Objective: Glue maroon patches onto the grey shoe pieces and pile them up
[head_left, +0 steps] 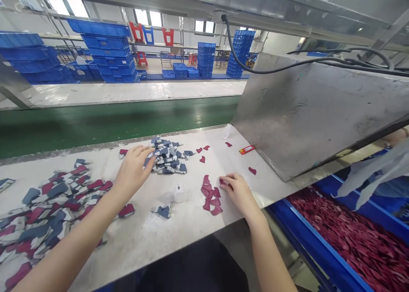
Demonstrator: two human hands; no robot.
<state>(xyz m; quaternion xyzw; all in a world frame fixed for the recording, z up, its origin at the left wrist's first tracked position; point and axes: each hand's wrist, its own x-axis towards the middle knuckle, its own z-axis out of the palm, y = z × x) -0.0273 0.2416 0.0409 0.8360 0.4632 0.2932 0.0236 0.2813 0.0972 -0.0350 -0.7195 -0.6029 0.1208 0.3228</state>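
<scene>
My left hand [134, 166] is at the left edge of a heap of small blue-grey and white moulded parts [168, 156]. Its thumb and forefinger are apart, with the tips against the heap. My right hand [238, 192] pinches a small curved maroon piece [222, 181] just above the table. Beside it lies a cluster of flat maroon pieces [209, 192]. A small white bottle with a thin pointed tip [178, 193] stands between my hands. One blue-grey and white part [163, 211] lies alone in front of the bottle.
A large pile of maroon, blue-grey and white parts [54, 207] covers the left of the table. A metal box [306, 113] stands at right, near a red-and-yellow packet [247, 150]. Below right, a blue crate [306, 241] holds many maroon pieces. A green conveyor belt [128, 119] runs behind.
</scene>
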